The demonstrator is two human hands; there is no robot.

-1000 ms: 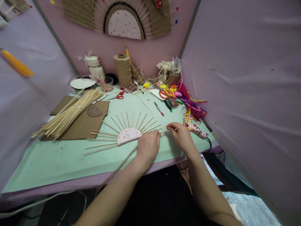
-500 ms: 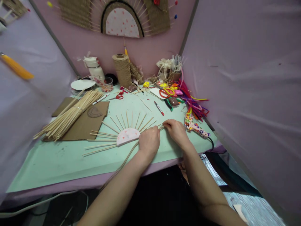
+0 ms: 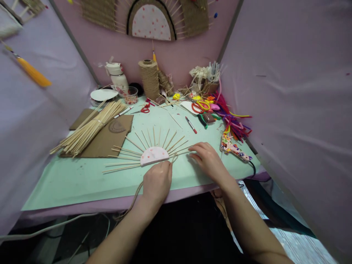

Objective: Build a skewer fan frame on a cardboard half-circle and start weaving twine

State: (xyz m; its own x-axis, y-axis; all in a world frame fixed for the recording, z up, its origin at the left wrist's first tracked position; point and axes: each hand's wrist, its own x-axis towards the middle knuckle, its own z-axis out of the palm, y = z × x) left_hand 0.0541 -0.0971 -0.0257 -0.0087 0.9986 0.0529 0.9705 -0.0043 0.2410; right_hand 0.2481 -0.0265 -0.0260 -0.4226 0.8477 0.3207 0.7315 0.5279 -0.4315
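Note:
A half-round white piece with red dots [image 3: 154, 155] lies on the table, with thin wooden sticks [image 3: 148, 136] fanning out from it. Just below its right end is my left hand [image 3: 158, 179], closed on a brown twine [image 3: 136, 192]. A small loop of the twine stands up past my thumb, and the rest trails down beside my left forearm. My right hand [image 3: 205, 157] is at the tips of the right-hand sticks, thumb and fingers apart. Whether a fingertip touches a stick I cannot tell.
Bundled sticks [image 3: 92, 126] lie on cardboard [image 3: 121, 135] at left. Red scissors [image 3: 145, 109], a marker [image 3: 191, 125] and twine spools [image 3: 149, 79] are farther back. A patterned glue gun [image 3: 235, 148] with a cord lies right of my right hand, near pipe cleaners [image 3: 233, 124].
My left hand has moved left and down from the right-hand sticks with the twine, and a loop now shows. My right hand's fingers have parted from their pinch near the stick tips.

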